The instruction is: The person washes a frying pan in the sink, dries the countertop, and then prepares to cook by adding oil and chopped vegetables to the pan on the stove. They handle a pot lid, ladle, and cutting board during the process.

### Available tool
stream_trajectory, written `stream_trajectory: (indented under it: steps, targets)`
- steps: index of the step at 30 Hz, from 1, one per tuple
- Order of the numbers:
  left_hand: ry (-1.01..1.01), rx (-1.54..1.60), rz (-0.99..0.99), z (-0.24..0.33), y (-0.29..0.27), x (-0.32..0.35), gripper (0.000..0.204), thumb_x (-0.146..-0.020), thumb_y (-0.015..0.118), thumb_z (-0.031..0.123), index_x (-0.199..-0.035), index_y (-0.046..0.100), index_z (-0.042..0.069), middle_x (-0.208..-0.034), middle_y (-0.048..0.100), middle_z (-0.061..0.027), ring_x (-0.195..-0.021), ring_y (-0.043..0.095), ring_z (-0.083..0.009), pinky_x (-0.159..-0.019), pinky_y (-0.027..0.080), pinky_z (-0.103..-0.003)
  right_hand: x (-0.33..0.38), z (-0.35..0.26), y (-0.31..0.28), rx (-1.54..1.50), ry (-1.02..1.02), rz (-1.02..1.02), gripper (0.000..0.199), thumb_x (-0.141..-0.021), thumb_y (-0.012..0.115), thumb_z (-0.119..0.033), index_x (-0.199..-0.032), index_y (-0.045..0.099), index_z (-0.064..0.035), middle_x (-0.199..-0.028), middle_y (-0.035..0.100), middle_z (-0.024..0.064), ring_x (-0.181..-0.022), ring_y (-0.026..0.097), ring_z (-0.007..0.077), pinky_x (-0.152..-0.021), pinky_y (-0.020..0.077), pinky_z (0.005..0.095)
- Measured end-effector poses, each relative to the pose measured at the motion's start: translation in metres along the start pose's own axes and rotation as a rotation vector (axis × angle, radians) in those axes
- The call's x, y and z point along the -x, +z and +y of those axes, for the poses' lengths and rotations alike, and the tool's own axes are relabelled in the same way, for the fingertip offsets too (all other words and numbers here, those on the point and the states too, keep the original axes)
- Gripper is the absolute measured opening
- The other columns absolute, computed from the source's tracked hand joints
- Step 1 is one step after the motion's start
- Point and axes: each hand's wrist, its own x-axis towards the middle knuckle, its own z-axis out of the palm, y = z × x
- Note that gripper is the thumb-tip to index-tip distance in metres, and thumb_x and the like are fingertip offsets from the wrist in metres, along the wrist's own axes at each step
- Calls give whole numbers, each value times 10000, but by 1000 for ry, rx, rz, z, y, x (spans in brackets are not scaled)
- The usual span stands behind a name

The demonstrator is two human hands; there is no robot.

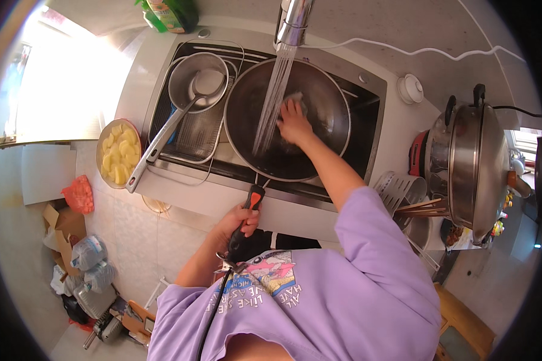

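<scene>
While water runs into the wok (319,129) at frame centre, our left hand (242,218) grips its handle (247,219) and our right hand (293,122) presses a cloth (296,98) inside.

**A home kitchen, at the sink**

I stand in a home kitchen. Ahead of me a steel sink (367,90) is set into a pale counter (403,129), with water running from the tap (295,21) into a dark wok (319,120). To the left a ladle (208,81) lies in a steel bowl, and a dish of sliced potato (119,153) sits at the counter's end. On the right stands a lidded steel pot (470,162). Bags and boxes (72,240) crowd the tiled floor at near left.
</scene>
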Motion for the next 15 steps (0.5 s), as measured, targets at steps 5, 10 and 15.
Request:
stream_trajectory:
  steps: [5, 10, 15]
  targets:
    - [-37, 56, -25, -3, -6, -1, 171, -776, 506, 118, -911, 413, 69, -551, 340, 20, -369, 306, -63, -343, 287, -210, 11, -13, -2, 77, -66, 13, 569, -835, 448, -302, -1286, 271, -4, -1394, 125, 171, -1265, 183, 341, -981, 280, 426]
    - [-18, 34, -14, -2, -2, 0, 165, -777, 508, 118, -906, 417, 71, -542, 335, 23, -367, 305, -61, -340, 286, -208, 15, -27, -20, 0, 24, -4, 575, -822, 475, -295, -1282, 280, -11, -1378, 183, 140, -1258, 202, 323, -969, 289, 442]
    - [-33, 47, -17, -3, 0, 0, 186, -770, 515, 107, -929, 429, 62, -552, 341, 21, -371, 321, -63, -340, 292, -201, 25, -6, -21, 93, 59, 45, 600, -806, 503, -331, -1269, 299, -8, -1353, 230, 127, -1228, 244, 320, -953, 294, 469]
